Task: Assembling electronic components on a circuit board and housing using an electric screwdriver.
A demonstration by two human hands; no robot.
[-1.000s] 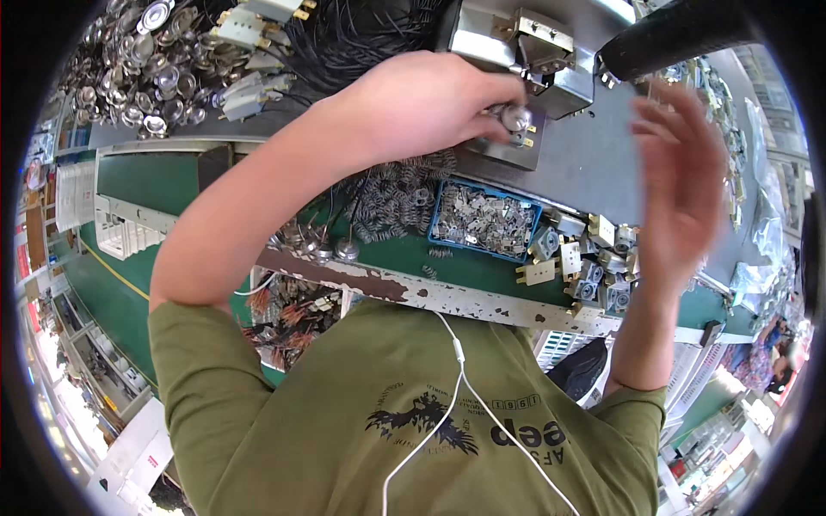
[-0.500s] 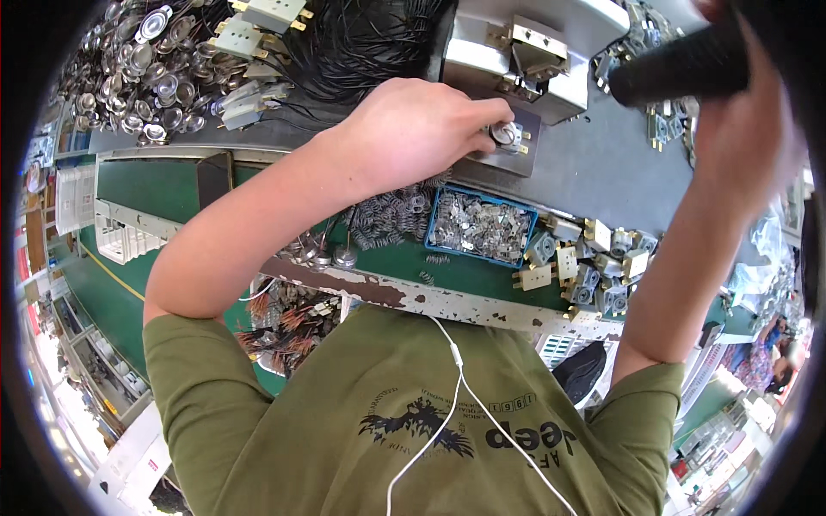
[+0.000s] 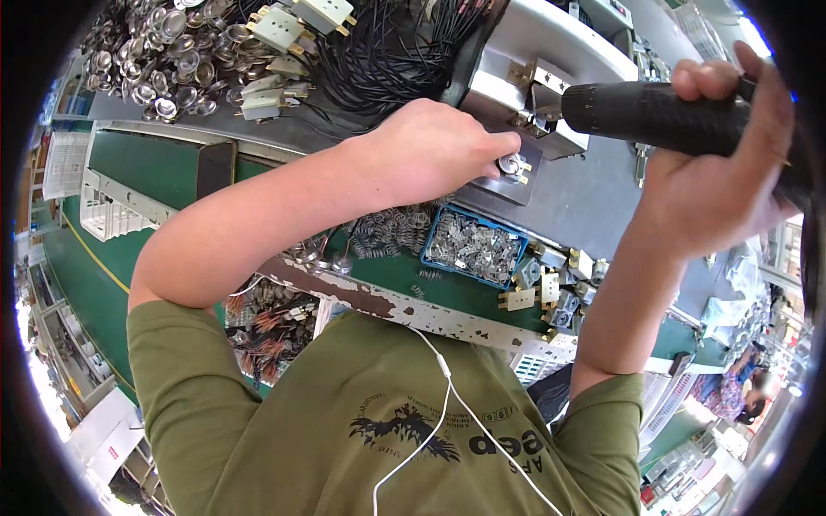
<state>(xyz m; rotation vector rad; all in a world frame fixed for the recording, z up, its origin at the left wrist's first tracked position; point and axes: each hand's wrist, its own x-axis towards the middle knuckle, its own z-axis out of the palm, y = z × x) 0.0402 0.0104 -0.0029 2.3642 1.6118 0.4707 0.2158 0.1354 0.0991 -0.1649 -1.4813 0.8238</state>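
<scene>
Left hand pinches metal part; right hand grips driver (black).

A green-topped bench with a chipped pale front edge runs across the view, and a grey surface lies beyond it. A white crate stands at the left, over green floor with a yellow line. Bright light washes out the lower left rim, perhaps daylight. Cluttered shelves crowd the lower right.
</scene>
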